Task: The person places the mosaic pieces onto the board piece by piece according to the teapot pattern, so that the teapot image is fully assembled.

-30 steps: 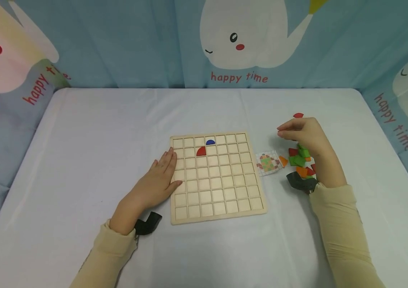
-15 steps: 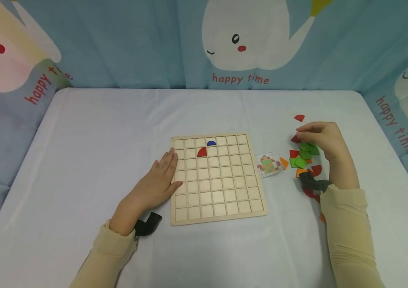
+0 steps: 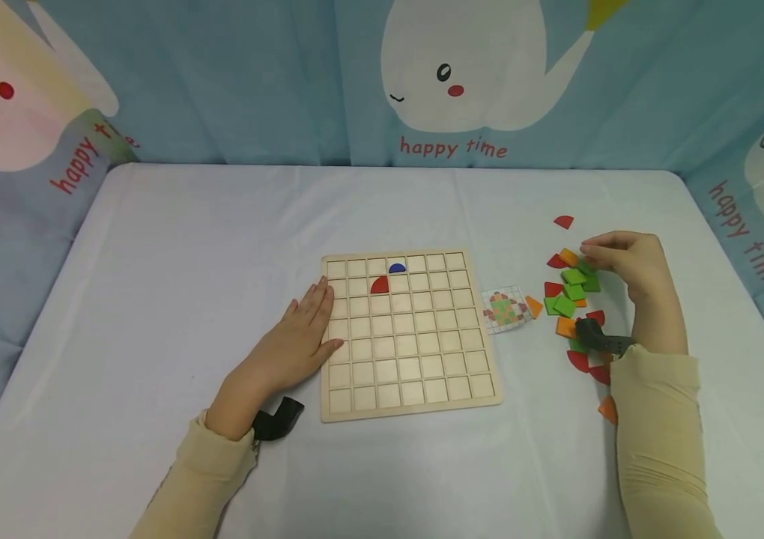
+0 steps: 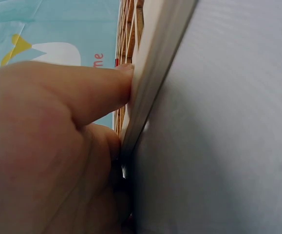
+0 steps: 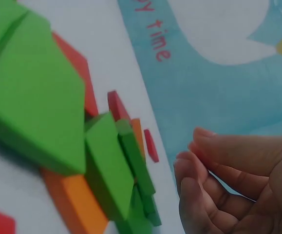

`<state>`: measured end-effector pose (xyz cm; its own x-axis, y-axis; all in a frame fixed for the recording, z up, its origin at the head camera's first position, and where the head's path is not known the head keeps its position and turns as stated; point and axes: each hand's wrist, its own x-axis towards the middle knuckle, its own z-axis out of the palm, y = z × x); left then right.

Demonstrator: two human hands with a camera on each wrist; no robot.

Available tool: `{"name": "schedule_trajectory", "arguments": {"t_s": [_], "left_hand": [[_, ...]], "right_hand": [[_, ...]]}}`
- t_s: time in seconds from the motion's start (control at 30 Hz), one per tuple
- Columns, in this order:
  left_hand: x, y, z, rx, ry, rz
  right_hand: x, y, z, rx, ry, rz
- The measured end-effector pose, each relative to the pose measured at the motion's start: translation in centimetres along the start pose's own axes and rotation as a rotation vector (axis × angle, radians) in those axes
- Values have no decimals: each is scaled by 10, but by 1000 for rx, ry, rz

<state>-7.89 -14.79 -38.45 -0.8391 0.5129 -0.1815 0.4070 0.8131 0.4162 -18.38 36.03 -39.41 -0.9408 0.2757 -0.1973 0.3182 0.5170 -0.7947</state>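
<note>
Lying flat along the left edge of a wooden grid board (image 3: 405, 324), my left hand (image 3: 290, 340) presses the frame, its thumb over a square; the left wrist view shows the thumb (image 4: 99, 87) at the rim. A blue half-circle piece (image 3: 397, 268) sits in the top row and a red quarter-circle piece (image 3: 380, 285) in the row below. My right hand (image 3: 631, 258) hovers by the far end of the piece pile. Its fingers are loosely bent, thumb near the fingertips, with no piece visible between them. Green square pieces (image 5: 38, 92) loom large in the right wrist view.
A printed pattern card (image 3: 505, 308) lies right of the board, an orange piece (image 3: 534, 307) at its edge. Red pieces (image 3: 578, 361) and another orange piece (image 3: 607, 409) lie near the right sleeve. One red piece (image 3: 564, 221) sits apart at the back.
My right hand has moved right over the pile, uncovering red, orange and green pieces. The left hand stays on the board, and both board pieces are unmoved.
</note>
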Motion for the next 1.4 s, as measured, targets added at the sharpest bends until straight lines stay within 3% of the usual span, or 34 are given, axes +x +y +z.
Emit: {"name": "schedule_trajectory", "arguments": {"t_s": [0.53, 0.93, 1.4], "left_hand": [[-2, 2, 0, 6, 31, 13], [-1, 1, 1, 12, 17, 0], [-1, 0, 2, 13, 26, 4]], "right_hand": [[8, 17, 9, -181, 10, -32], [-32, -33, 15, -179, -72, 14], [-35, -38, 16, -219, -119, 17]]}}
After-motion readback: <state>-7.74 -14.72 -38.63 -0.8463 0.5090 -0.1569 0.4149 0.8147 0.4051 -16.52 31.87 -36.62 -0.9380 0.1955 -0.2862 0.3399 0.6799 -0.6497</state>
